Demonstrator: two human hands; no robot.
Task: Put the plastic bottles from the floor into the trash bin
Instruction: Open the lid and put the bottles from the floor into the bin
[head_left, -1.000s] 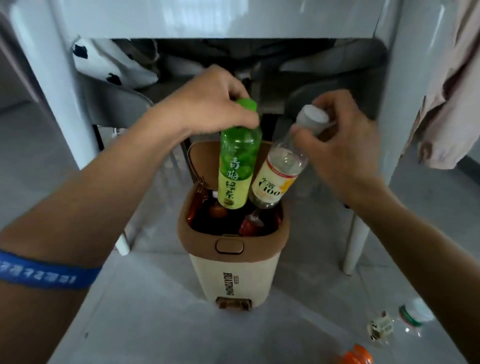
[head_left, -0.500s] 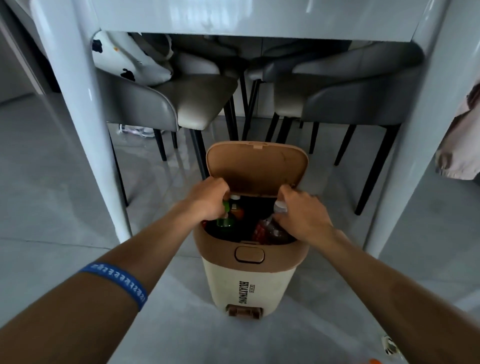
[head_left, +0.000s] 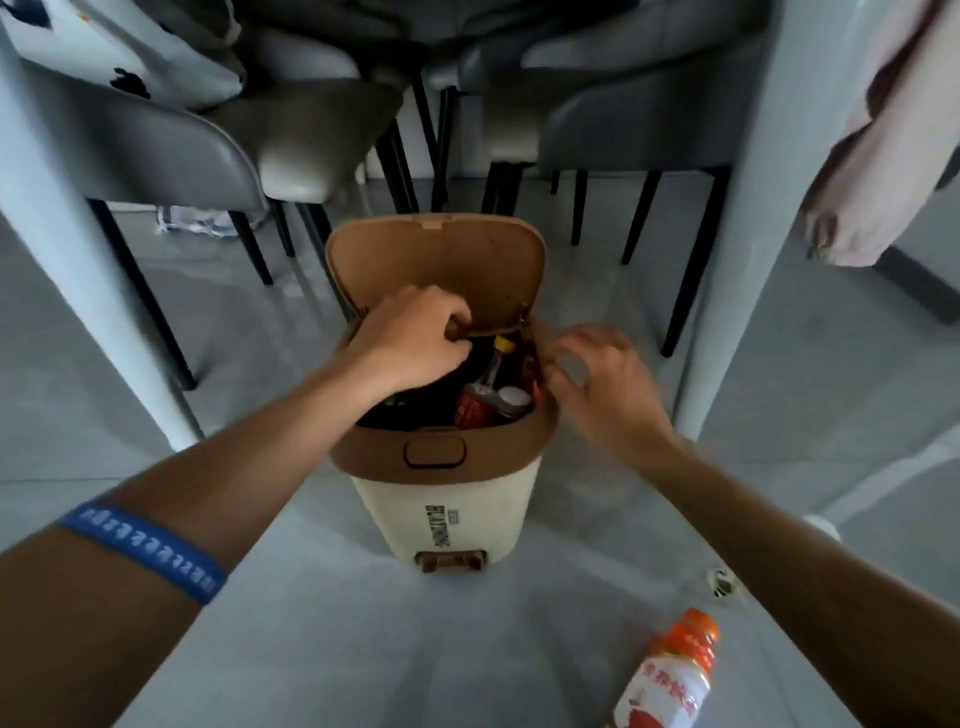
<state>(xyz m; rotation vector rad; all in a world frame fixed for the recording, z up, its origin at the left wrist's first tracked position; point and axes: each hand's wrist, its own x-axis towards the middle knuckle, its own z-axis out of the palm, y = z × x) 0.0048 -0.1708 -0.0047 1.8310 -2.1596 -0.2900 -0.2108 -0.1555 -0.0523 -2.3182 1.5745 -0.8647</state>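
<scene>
Both bottles I carried a second ago have gone into the trash bin (head_left: 441, 499). My left hand (head_left: 410, 338) sits curled over the back of the opening, fingers bent at the lid hinge with nothing visibly in them; my right hand (head_left: 597, 379) is blurred beside the right rim, fingers loosely spread, seemingly empty. Below my fingertips the bin looks nearly full of bottles (head_left: 491, 397). An orange-capped bottle (head_left: 670, 675) lies on the floor behind my right hand, probably next.

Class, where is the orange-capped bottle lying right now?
In the head view, the orange-capped bottle lies on the floor, lower right, near the trash bin.
</scene>
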